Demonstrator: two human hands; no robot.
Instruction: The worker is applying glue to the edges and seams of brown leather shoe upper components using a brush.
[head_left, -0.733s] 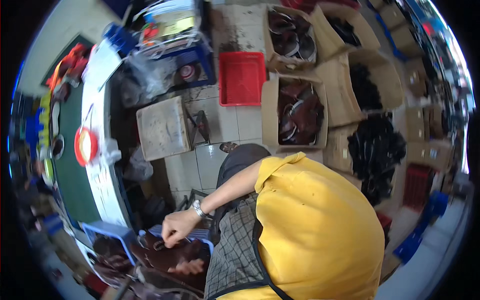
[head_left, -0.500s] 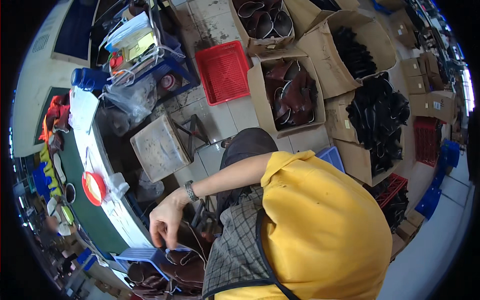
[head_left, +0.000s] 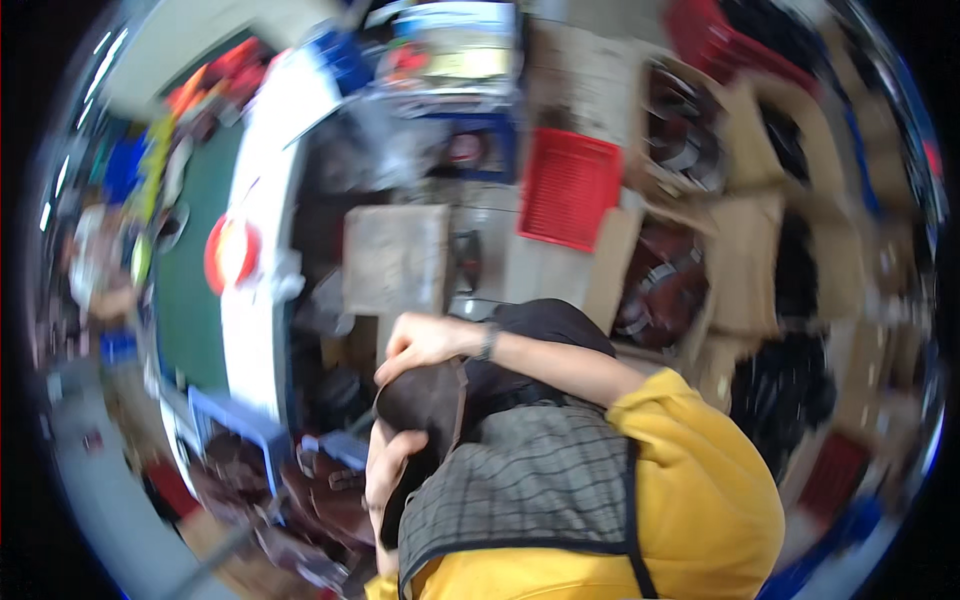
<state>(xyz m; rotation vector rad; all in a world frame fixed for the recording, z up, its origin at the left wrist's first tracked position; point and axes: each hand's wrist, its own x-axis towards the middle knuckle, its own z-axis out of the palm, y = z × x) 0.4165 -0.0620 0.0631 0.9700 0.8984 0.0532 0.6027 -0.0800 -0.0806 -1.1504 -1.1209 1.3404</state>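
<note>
Over lap, both hands now grip dark leather piece point(head_left: 420, 400): right hand point(head_left: 425, 340) atop, left hand point(head_left: 388, 465) beneath.

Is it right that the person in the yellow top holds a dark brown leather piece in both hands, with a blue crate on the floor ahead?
Not quite: the crate on the floor ahead is red, not blue, as the head view shows. The rest stands: the person in the yellow top holds a dark brown leather piece with the left hand below and the right hand above.

Red crate point(head_left: 570, 188), cardboard boxes w/ dark parts point(head_left: 660, 285), green table point(head_left: 190, 290), blue stool point(head_left: 235, 425).
</note>
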